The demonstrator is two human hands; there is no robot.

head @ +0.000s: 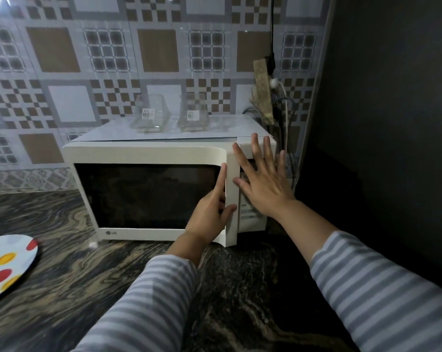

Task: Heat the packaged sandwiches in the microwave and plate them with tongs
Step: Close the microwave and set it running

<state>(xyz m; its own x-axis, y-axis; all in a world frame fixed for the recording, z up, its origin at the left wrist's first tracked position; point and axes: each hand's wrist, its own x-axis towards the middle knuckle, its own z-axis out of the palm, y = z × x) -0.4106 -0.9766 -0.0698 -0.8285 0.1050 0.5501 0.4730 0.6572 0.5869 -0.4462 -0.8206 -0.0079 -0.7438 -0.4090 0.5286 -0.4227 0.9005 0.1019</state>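
sleeves: striped grey-white knit, cut off at bottom edge
desk (62,275): swirly dark marble-look
plate (9,262): round, polka-dot, partly cropped left
microwave (148,189): cream boxy, door dark, inside unreadable
left hand (209,212): pinching door's right edge
right hand (263,179): fingers spread flat over control panel

We've got one wide-angle head view only, looking forward and down from close over the bench (62,288), facing the microwave (148,153) front-on against the tiled wall (100,59), with both sleeves (382,288) entering from the bottom edge.
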